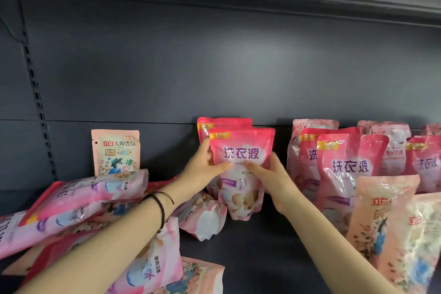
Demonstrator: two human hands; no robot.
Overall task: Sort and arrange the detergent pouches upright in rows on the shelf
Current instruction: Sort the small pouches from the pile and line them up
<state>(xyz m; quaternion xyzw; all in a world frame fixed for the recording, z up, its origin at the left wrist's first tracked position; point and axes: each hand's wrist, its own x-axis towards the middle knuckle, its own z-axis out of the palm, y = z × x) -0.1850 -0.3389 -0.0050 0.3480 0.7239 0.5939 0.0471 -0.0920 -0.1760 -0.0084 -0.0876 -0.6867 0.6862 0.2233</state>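
Observation:
A bright pink detergent pouch (241, 150) stands upright in the middle of the dark shelf (262, 246), just in front of another pink pouch (222, 123). My left hand (205, 169) grips its left edge with the thumb across the front. My right hand (267, 176) grips its right edge, thumb on the front too. Upright pink pouches (350, 164) stand in rows to the right. Several pouches lie flat in a heap (78, 205) at the left. One small pale pouch (115, 151) stands alone against the back wall.
Pale floral pouches (391, 229) stand at the front right, close to my right forearm. A fallen pouch (202, 215) lies just left of the held one. The slotted upright post (35, 93) marks the shelf's left end. Bare shelf floor shows between my forearms.

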